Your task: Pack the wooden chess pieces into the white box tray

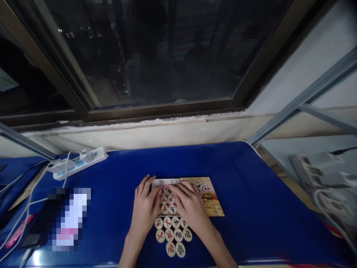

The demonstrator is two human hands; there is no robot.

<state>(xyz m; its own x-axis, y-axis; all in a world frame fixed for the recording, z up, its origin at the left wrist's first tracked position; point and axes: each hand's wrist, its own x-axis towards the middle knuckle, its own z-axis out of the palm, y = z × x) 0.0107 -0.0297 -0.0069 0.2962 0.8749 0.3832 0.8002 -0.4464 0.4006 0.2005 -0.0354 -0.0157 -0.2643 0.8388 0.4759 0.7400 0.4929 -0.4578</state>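
Several round wooden Chinese chess pieces (173,232) with red and black characters lie in rows on the blue table (251,193). More pieces (167,201) sit in a white box tray (165,182) between my hands. My left hand (145,206) rests flat on the tray's left side, fingers touching the pieces. On the right side, my right hand (189,206) lies over the tray and partly covers the orange chess box lid (213,201). Neither hand visibly grips a piece.
A white power strip (79,162) with cables lies at the back left. A blurred-out object (67,219) sits at the left. Grey power strips and cables (323,178) lie off the table's right edge. A dark window stands behind the table.
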